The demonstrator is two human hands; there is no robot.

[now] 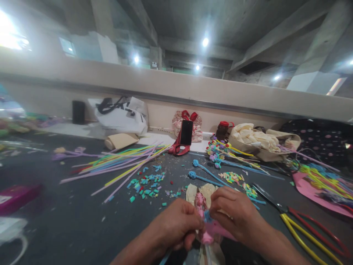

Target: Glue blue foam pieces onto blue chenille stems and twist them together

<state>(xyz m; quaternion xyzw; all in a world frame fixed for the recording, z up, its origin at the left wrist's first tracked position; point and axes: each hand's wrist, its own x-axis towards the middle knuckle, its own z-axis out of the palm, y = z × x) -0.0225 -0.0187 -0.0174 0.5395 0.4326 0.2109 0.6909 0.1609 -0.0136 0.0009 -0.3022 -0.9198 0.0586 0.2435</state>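
Right hand (233,208) pinches the blue piece (207,216), low and near centre over the table (82,224); left hand (180,222) curls in just beside, its hold hidden, cannot tell. Hands probably paired to steady something so small. Pink tool (217,229) beneath, likely close for reach. Piece: bright blue, mostly covered, shape unclear.

White crumpled plastic bag (121,123): large dark letters, a K likely, rest lost in folds.
Magenta box-shaped item (23,195): small white label (4,199), print too blurred to read.
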